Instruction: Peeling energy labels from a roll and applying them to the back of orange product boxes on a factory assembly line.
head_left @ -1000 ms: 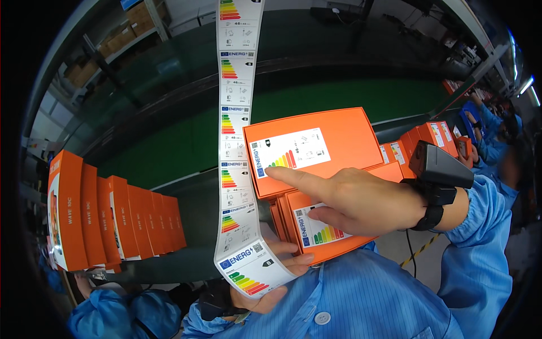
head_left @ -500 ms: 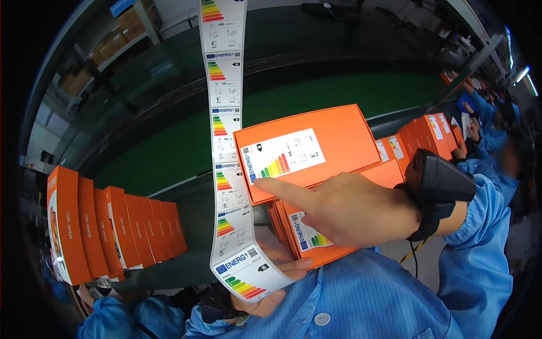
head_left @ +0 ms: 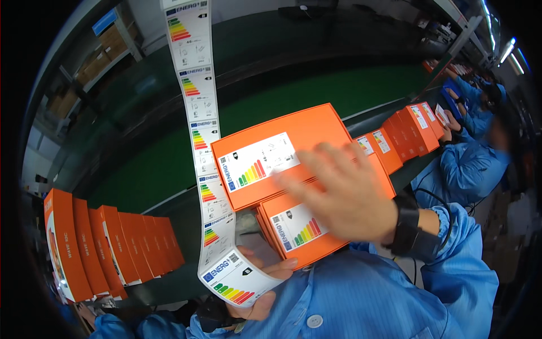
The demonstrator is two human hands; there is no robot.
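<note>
Hands apart. Left hand [head_left: 261, 305] grips label strip [head_left: 199, 101] end, lower centre; strip runs to upper left. Right hand [head_left: 345, 198] blurred, fingers spread over upper orange box [head_left: 313, 125], mid-frame; contact unclear. Risk: stuck label [head_left: 248, 172] could crease if palm drags unevenly.

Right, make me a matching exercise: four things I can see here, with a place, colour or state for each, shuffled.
Column one
1. Right hand
2. Left hand
3. Energy-label strip
4. Right wrist strap

Column two
A. Running down from the picture's top edge
B. Black
C. Holding the curled lower end of the strip
D. Blurred, fingers spread, in front of labelled orange boxes

Pairs: 1-D, 2-C, 3-A, 4-B
</note>
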